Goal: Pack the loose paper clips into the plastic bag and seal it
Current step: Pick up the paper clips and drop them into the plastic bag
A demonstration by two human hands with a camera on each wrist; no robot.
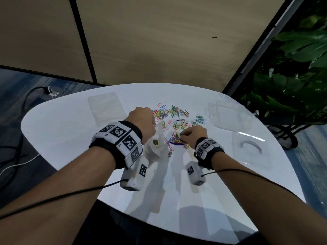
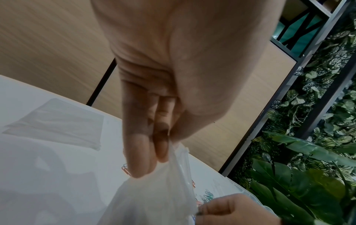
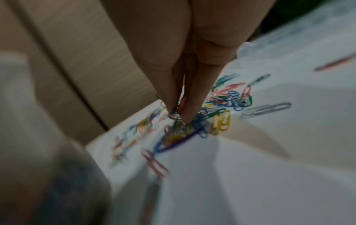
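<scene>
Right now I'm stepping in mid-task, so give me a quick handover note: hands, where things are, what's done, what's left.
Left hand: pinches the plastic bag's top edge, holding it up, mouth open.
Right hand: fingertips pinch a few clips from the loose paper clips on the white table.
Done: some clips show inside the bag.
Left: most clips still lie scattered beyond the bag; drop the pinch in, gather the rest, seal the bag.

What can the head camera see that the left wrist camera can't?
Only the head view shows both wrist bands, the floor cables and the clear lid. Only the left wrist view shows the left hand from below, its fingers pinching the plastic bag. Both show the bag, the paper clips, the right hand, the table and the plant.
</scene>
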